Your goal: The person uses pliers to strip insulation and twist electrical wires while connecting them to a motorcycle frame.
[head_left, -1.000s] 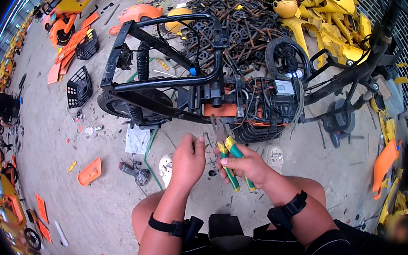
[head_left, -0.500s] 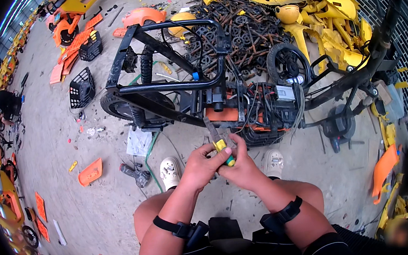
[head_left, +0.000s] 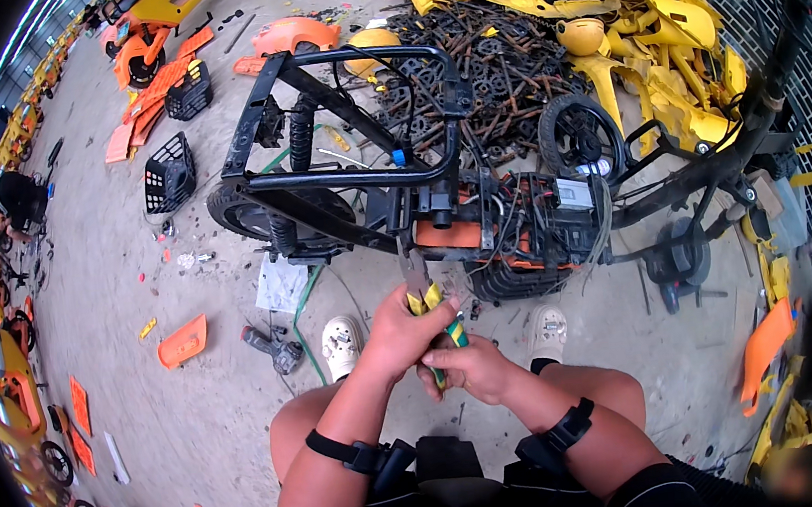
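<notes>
both hands meet just in front of the knees, wrapped together around a pair of pliers (head_left: 437, 322) with yellow-and-green handles. the left hand (head_left: 397, 333) is clenched over the upper part of the handles, its fingers curled tight, while the right hand (head_left: 474, 366) grips the lower ends from beneath, thumb across; the two hands touch each other. the metal nose of the pliers points up and away, toward the underside of a stripped black scooter frame (head_left: 347, 175) lying on the concrete floor (head_left: 95, 249), close to an orange battery compartment (head_left: 449, 236) and a tangle of wires (head_left: 527, 220); whether the nose bites on a wire cannot be told, since it is small and partly covered. each forearm wears a black wrist strap (head_left: 574, 425). two white shoes (head_left: 341, 344) rest on the floor either side of the hands. a small black wheel (head_left: 580, 136) stands just right of the frame, in front of a heap of rusty metal parts (head_left: 496, 73). behind that lies a pile of yellow plastic body panels (head_left: 588, 2). to the left, well apart, sit a black basket (head_left: 167, 174), an orange plastic piece (head_left: 182, 341) and a power drill (head_left: 274, 346) beside a green cable (head_left: 302, 310).
</notes>
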Action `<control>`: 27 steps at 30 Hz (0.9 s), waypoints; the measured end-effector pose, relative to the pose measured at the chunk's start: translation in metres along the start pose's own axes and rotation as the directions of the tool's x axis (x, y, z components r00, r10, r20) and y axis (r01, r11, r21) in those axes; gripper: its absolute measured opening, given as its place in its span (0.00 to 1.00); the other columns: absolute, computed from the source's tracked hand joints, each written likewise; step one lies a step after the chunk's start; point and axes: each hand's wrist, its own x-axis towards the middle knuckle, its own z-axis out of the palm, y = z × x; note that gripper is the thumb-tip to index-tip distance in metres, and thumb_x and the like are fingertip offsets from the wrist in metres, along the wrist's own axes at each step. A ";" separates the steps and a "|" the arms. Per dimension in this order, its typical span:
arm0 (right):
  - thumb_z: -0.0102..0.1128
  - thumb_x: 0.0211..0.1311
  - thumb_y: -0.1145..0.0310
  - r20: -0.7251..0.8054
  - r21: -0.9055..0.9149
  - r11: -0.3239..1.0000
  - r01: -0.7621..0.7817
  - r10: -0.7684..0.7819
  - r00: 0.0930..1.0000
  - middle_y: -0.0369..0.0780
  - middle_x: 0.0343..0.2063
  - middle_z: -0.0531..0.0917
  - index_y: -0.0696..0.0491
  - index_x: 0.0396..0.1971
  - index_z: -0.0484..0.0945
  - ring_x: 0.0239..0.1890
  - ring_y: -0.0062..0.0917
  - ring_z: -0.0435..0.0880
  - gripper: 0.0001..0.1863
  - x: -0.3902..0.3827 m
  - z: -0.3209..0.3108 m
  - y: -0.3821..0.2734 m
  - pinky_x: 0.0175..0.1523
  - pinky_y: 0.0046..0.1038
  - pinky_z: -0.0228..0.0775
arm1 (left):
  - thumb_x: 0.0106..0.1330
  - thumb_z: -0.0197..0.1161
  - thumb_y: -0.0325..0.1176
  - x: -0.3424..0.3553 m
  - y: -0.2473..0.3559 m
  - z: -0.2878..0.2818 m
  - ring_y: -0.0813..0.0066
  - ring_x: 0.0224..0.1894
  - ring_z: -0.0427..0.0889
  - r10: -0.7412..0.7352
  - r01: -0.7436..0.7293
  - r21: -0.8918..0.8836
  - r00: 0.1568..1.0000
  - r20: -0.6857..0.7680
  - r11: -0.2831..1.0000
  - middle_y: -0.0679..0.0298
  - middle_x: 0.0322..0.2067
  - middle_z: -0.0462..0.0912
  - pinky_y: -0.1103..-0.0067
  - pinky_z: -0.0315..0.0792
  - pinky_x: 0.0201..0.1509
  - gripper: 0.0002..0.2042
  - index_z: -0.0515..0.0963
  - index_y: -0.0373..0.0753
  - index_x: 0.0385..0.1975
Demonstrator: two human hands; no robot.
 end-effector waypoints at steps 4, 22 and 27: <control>0.53 0.68 0.64 0.139 0.164 0.985 -0.061 0.039 0.990 0.41 0.28 0.78 0.61 0.40 0.74 0.27 0.30 0.80 0.14 -0.009 0.013 -0.004 0.34 0.31 0.72 | 0.66 0.62 0.32 0.003 -0.006 -0.007 0.64 0.46 0.82 0.092 0.014 -0.350 0.954 0.285 0.937 0.49 0.47 0.82 0.71 0.76 0.53 0.14 0.75 0.30 0.47; 0.47 0.72 0.60 0.158 0.150 0.988 0.045 -0.069 0.985 0.42 0.21 0.75 0.61 0.36 0.75 0.20 0.29 0.76 0.17 -0.020 0.030 -0.005 0.26 0.26 0.67 | 0.66 0.61 0.36 -0.012 -0.005 0.004 0.59 0.29 0.80 0.118 0.057 -0.497 0.942 0.313 0.866 0.56 0.21 0.76 0.67 0.76 0.37 0.13 0.72 0.35 0.23; 0.47 0.72 0.60 0.129 0.147 0.988 0.041 -0.060 0.990 0.42 0.20 0.75 0.61 0.34 0.74 0.19 0.29 0.75 0.17 -0.025 0.037 -0.004 0.25 0.26 0.66 | 0.67 0.61 0.37 -0.017 -0.010 0.001 0.64 0.30 0.82 0.129 0.057 -0.501 0.935 0.331 0.864 0.57 0.23 0.80 0.73 0.76 0.35 0.13 0.73 0.35 0.25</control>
